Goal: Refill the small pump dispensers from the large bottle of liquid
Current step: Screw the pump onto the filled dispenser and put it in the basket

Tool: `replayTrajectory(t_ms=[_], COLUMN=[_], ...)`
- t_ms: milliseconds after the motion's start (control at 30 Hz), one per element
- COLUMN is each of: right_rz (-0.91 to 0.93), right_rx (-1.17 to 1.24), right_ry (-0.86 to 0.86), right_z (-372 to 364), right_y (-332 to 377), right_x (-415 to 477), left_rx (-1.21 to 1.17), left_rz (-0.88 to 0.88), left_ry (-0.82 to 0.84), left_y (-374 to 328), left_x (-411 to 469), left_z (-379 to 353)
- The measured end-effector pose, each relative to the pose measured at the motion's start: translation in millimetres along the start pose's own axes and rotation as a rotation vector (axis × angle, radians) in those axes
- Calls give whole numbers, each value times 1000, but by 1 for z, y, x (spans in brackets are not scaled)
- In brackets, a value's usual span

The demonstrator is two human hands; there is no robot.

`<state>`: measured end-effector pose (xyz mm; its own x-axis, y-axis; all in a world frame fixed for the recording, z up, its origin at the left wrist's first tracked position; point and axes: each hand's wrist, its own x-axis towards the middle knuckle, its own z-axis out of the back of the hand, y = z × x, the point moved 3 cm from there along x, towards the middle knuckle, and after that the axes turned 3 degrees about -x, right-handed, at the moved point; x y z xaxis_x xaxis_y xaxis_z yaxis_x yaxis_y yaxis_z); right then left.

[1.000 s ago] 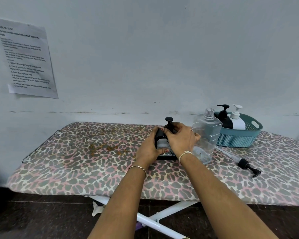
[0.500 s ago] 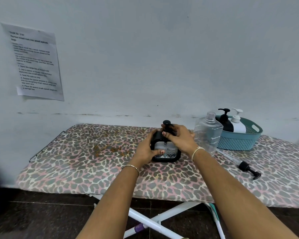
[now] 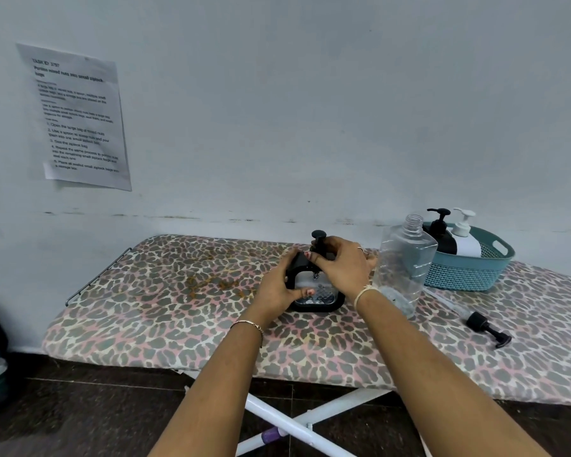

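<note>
Left hand (image 3: pixel 277 288) is gripping the side of the small black pump dispenser (image 3: pixel 317 296), which is sitting mid ironing board (image 3: pixel 178 318). Right hand (image 3: pixel 342 265) is curling around its pump top. Uncapped large bottle (image 3: pixel 406 258) is standing just right.

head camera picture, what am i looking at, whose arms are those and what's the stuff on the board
No machine here. The camera sits on a person's head and looks down, so both arms are theirs. The left hand holds the body of a small dispenser standing on the patterned board; the right hand grips its pump top. Beside it stands a big clear bottle with no cap. Behind that, a teal basket holds a black pump bottle and a white one. A loose pump lies on the board at the right.
</note>
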<state>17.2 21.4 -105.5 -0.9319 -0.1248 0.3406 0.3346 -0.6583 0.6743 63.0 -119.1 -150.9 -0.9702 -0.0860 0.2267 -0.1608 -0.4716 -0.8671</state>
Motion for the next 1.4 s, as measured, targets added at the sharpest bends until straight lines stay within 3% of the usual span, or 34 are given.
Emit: replayTrajectory(t_ms=[100,200,400,533,633,733,900,1200,1400], right_rz=[66,97,77,129,161,123,93,149,136], right_rx=[229,303,176,-200,-312,-225,130,-304,-285], right_ry=[263,362,158,-71,-142,-88,229,18,-16], right_z=[5,13,-1,3,5,3,0,10,11], right_y=[-4,-6,-13,-3,6,3,-7,8,8], right_x=[6,5,11,5,-2,-2,8,3,1], left_rx=[-142,-285,-380,-389,-396,-390,-398,-395,-370], left_rz=[39,111,178,189,190,176,181,194,175], left_ry=[40,46,16,-9,-17,-2,57,39,20], left_y=[-3,-8,-5,-5,-4,-5,-10,-8,-10], left_x=[2,6,11,13,13,13,12,14,12], left_z=[1,4,8,7,5,7,11,11,10])
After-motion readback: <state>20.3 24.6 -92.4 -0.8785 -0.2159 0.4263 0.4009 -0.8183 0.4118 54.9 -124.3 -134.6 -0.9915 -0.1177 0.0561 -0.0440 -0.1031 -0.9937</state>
